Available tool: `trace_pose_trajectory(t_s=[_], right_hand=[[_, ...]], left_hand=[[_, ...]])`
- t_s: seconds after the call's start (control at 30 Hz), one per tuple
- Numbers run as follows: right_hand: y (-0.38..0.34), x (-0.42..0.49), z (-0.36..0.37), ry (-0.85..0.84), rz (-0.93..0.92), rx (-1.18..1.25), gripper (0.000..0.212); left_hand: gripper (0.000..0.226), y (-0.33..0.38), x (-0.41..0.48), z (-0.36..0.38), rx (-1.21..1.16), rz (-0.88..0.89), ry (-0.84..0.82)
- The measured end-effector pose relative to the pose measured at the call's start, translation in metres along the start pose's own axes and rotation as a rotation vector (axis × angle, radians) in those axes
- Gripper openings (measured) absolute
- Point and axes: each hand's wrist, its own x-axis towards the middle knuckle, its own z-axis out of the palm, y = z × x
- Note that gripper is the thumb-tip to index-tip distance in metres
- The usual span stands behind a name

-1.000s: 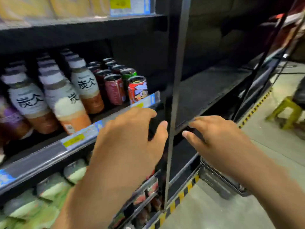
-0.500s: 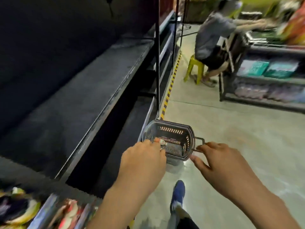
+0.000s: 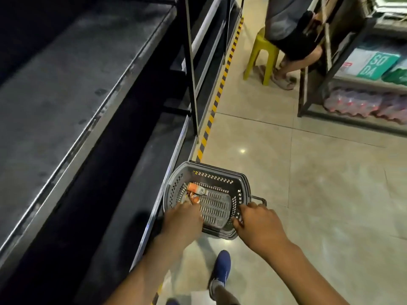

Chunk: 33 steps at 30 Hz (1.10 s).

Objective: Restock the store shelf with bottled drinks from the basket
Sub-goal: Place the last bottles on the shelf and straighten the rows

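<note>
Head view, store aisle. Gray plastic basket (image 3: 243, 183) sits on tile floor (image 3: 308, 172) at 6 o'clock, just beside the dark shelf (image 3: 66, 89) unit's bottom edge. Inside, at the basket's 10 o'clock corner, two orange-and-white bottles (image 3: 196, 189) lie on their sides, touching. L hand (image 3: 182, 219) reaches in from 7 o'clock, fingertips at the lower bottle; can't tell if it grips. R hand (image 3: 257, 225), at basket's 4 o'clock, curls fingers over the rim near the wire handle (image 3: 261, 198). Shelf boards run bare, 8 to 11 o'clock. Blue shoe (image 3: 222, 267) below basket. Yellow stool (image 3: 262, 51) w/ seated person (image 3: 286, 23) at 1 o'clock.
</note>
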Motion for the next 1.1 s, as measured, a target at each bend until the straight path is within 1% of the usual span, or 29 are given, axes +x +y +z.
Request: trace_pose_trajectory(t_s=[0.07, 0.2, 0.3, 0.4, 0.57, 0.67, 0.7, 0.77, 0.83, 0.87, 0.9, 0.97, 1.03, 1.1], right_hand=[[0.008, 0.052, 0.015, -0.057, 0.002, 0.015, 0.034], [0.021, 0.164, 0.074, -0.172, 0.028, 0.058, 0.031], [0.028, 0.253, 0.141, -0.22, 0.035, 0.102, 0.032], [0.031, 0.346, 0.225, -0.255, 0.049, 0.138, 0.033], [0.024, 0.495, 0.363, -0.252, 0.039, 0.197, 0.036], [0.017, 0.569, 0.437, -0.213, 0.004, 0.23, 0.044], [0.014, 0.591, 0.461, -0.214, -0.008, 0.245, 0.045], [0.007, 0.627, 0.505, -0.233, -0.055, 0.291, 0.041], [-0.002, 0.652, 0.539, -0.203, -0.076, 0.302, 0.044], [-0.006, 0.661, 0.553, -0.163, -0.082, 0.303, 0.048], [-0.01, 0.669, 0.564, -0.119, -0.087, 0.281, 0.053], [-0.018, 0.681, 0.581, -0.094, -0.093, 0.18, 0.062], [-0.023, 0.693, 0.594, -0.112, -0.095, 0.139, 0.066], [-0.023, 0.704, 0.602, -0.109, -0.067, 0.19, 0.069]], left_hand=[[0.024, -0.013, 0.052, 0.019, -0.035, -0.039, -0.043], [0.022, -0.046, 0.155, 0.086, -0.08, -0.101, -0.163], [0.019, -0.074, 0.235, 0.156, -0.128, -0.147, -0.223], [0.022, -0.103, 0.32, 0.24, -0.204, -0.23, -0.284], [0.028, -0.153, 0.454, 0.38, -0.36, -0.371, -0.282], [0.038, -0.179, 0.515, 0.457, -0.439, -0.474, -0.217], [0.045, -0.185, 0.531, 0.478, -0.477, -0.528, -0.181], [0.058, -0.195, 0.559, 0.522, -0.52, -0.625, -0.162], [0.065, -0.199, 0.581, 0.559, -0.55, -0.647, -0.173], [0.064, -0.201, 0.588, 0.572, -0.58, -0.664, -0.176], [0.059, -0.202, 0.595, 0.584, -0.628, -0.697, -0.17], [0.047, -0.208, 0.604, 0.602, -0.693, -0.771, -0.15], [0.046, -0.214, 0.608, 0.618, -0.647, -0.784, -0.115], [0.051, -0.219, 0.609, 0.628, -0.619, -0.775, -0.077]])
